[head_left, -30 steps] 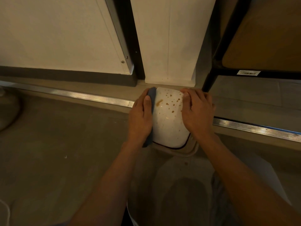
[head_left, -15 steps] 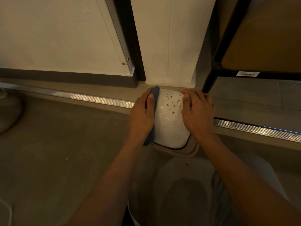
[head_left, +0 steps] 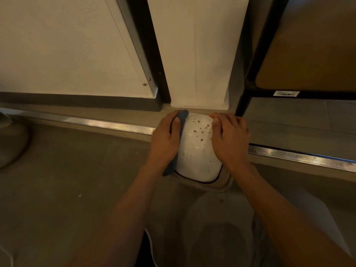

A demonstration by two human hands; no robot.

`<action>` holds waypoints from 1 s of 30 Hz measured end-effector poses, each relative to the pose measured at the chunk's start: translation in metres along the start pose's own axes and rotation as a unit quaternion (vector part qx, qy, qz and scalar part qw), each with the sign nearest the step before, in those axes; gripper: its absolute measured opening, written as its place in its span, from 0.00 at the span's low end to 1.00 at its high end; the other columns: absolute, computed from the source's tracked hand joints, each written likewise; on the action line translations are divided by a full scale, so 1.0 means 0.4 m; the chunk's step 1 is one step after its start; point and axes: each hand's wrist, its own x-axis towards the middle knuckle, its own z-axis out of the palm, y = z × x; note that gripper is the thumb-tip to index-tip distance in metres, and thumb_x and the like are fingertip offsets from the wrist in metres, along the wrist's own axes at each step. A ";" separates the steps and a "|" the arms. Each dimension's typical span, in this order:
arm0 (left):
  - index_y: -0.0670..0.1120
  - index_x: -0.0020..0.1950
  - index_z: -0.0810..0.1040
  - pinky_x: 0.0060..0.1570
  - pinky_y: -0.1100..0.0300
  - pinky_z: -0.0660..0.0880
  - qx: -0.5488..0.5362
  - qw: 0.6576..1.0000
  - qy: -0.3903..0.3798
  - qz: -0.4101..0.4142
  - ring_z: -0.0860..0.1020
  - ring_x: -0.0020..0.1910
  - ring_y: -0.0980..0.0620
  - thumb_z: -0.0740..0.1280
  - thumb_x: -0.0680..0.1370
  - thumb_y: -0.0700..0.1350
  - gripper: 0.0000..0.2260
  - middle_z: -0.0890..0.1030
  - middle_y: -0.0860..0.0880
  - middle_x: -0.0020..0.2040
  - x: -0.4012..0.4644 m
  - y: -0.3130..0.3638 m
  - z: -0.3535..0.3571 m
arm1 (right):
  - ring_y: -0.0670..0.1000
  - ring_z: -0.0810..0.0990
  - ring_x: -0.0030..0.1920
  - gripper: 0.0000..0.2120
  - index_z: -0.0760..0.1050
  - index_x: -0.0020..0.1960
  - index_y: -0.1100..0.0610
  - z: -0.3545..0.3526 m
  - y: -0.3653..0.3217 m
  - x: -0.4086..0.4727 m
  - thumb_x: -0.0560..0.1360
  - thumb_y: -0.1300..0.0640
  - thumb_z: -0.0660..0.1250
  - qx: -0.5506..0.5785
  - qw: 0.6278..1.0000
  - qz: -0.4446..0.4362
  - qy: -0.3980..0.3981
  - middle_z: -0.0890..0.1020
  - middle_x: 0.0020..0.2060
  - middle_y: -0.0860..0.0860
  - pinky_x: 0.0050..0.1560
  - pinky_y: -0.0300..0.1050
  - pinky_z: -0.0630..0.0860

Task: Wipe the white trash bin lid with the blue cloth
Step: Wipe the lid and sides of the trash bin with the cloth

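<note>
The white trash bin lid (head_left: 194,155) sits on a beige bin on the floor, against a white pillar. Brown spots speckle its upper right part. My left hand (head_left: 165,139) presses the blue cloth (head_left: 182,115) flat against the lid's left side, fingers straight over the cloth. The cloth shows at my fingertips and below my wrist; the rest is hidden under my palm. My right hand (head_left: 229,139) rests on the lid's right side, fingers bent down over its edge.
The beige bin rim (head_left: 217,185) shows below the lid. A metal floor track (head_left: 92,122) runs left to right behind the bin. A black-framed shelf (head_left: 248,74) stands at the right, and a rounded base (head_left: 13,143) sits at the far left.
The left hand with the cloth has slid up along the lid's left side. The large brown smear at the upper left of the lid is gone. The right hand has stayed in place.
</note>
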 end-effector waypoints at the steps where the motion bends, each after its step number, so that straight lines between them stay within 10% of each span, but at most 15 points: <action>1: 0.53 0.68 0.75 0.62 0.62 0.71 0.002 1.000 -0.022 -0.021 0.75 0.62 0.55 0.56 0.86 0.53 0.15 0.79 0.52 0.65 0.035 0.014 0.001 | 0.54 0.70 0.62 0.18 0.76 0.63 0.48 0.000 0.000 0.001 0.82 0.47 0.51 -0.003 1.000 0.001 -0.001 0.78 0.60 0.48 0.59 0.55 0.67; 5: 0.55 0.69 0.75 0.64 0.53 0.73 0.050 0.997 -0.050 -0.011 0.76 0.62 0.53 0.54 0.85 0.55 0.17 0.79 0.52 0.65 0.079 0.018 0.017 | 0.54 0.69 0.63 0.20 0.76 0.63 0.48 0.001 -0.002 0.004 0.81 0.46 0.50 -0.008 1.000 0.009 -0.003 0.78 0.60 0.48 0.60 0.55 0.66; 11: 0.52 0.75 0.68 0.67 0.73 0.62 0.025 0.998 0.011 0.051 0.68 0.70 0.59 0.54 0.85 0.51 0.18 0.68 0.51 0.75 -0.060 -0.032 0.019 | 0.54 0.70 0.62 0.18 0.76 0.62 0.48 0.003 -0.002 0.004 0.81 0.47 0.51 -0.009 1.000 0.005 -0.001 0.78 0.59 0.48 0.59 0.55 0.67; 18: 0.53 0.65 0.76 0.50 0.62 0.67 0.041 0.989 -0.106 -0.090 0.74 0.54 0.54 0.53 0.85 0.55 0.15 0.77 0.51 0.57 0.112 0.055 0.007 | 0.54 0.69 0.63 0.19 0.76 0.63 0.48 -0.003 -0.002 0.005 0.82 0.47 0.50 -0.009 1.000 0.000 -0.011 0.78 0.60 0.47 0.60 0.53 0.64; 25: 0.51 0.70 0.75 0.66 0.65 0.66 0.032 0.995 -0.053 0.078 0.73 0.66 0.56 0.56 0.85 0.50 0.16 0.76 0.50 0.68 0.035 -0.008 -0.005 | 0.54 0.70 0.61 0.20 0.76 0.62 0.48 -0.001 -0.004 0.005 0.81 0.46 0.48 -0.016 1.000 0.002 -0.009 0.78 0.59 0.48 0.59 0.55 0.67; 30: 0.52 0.67 0.77 0.57 0.60 0.69 0.003 0.987 -0.135 -0.082 0.74 0.58 0.55 0.55 0.85 0.53 0.16 0.77 0.52 0.59 0.116 0.044 -0.006 | 0.54 0.70 0.62 0.18 0.75 0.61 0.48 0.000 -0.002 0.009 0.81 0.47 0.50 -0.018 1.000 0.004 -0.009 0.78 0.59 0.47 0.59 0.55 0.67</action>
